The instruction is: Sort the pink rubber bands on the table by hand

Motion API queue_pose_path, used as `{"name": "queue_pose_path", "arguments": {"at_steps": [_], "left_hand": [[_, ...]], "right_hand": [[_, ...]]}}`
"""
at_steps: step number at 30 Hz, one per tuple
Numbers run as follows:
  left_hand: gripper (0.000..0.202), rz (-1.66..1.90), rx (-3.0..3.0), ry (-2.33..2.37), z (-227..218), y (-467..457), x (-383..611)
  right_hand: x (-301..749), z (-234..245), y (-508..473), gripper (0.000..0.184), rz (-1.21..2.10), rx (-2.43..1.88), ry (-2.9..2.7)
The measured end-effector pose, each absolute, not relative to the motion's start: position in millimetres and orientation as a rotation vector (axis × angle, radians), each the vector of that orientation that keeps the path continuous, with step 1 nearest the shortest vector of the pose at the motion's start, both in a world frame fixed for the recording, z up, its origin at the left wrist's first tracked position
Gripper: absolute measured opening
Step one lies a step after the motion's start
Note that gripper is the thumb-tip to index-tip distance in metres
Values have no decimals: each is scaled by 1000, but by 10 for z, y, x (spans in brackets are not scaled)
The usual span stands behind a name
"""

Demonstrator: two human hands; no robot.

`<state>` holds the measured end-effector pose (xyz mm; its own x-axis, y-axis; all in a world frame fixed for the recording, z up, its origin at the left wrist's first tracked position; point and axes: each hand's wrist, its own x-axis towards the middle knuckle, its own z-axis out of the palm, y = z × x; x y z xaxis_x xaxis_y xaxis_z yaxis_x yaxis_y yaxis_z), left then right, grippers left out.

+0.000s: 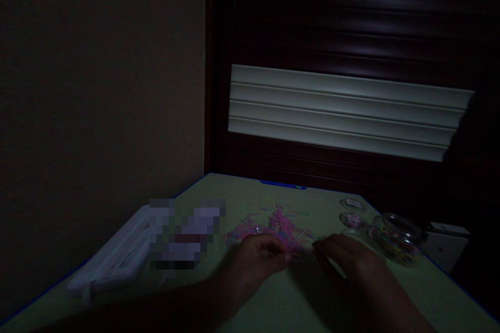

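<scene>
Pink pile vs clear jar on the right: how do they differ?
Containment: the pink pile of thin, small loops is spread loose; the clear jar encloses its pieces.
Colour: the pink pile is mostly pink; the clear jar's contents look mixed, including yellow rings.
Place: the pink pile is right by the left hand; the clear jar is right of the right hand.
Shared: both are on the table, dimly lit.

Legible text: none. One pale label [353,202] on round lid [345,205], behind-left of clear jar [399,247]; its print cannot be read.
</scene>
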<state>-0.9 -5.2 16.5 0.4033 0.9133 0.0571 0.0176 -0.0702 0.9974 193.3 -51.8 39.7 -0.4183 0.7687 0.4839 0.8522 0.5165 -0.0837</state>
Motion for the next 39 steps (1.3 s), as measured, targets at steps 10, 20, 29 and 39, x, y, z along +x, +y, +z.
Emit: {"name": "queue_pose_path", "arguments": {"at_steps": [10, 20, 29, 39], "left_hand": [[20, 1002, 1414, 876, 111, -1, -22], [27, 992, 1359, 837, 100, 25, -24], [20, 913, 1464, 909, 151, 2, -33], [15, 888, 1494, 862, 16, 19, -43]], "right_hand": [[1796, 487, -455, 22, 55, -1188, -2186], [1738, 214, -414, 37, 29, -1016, -2163], [1814, 147, -403, 37, -13, -996, -2131], [1845, 169, -397, 19, 62, -1068, -2246]]}}
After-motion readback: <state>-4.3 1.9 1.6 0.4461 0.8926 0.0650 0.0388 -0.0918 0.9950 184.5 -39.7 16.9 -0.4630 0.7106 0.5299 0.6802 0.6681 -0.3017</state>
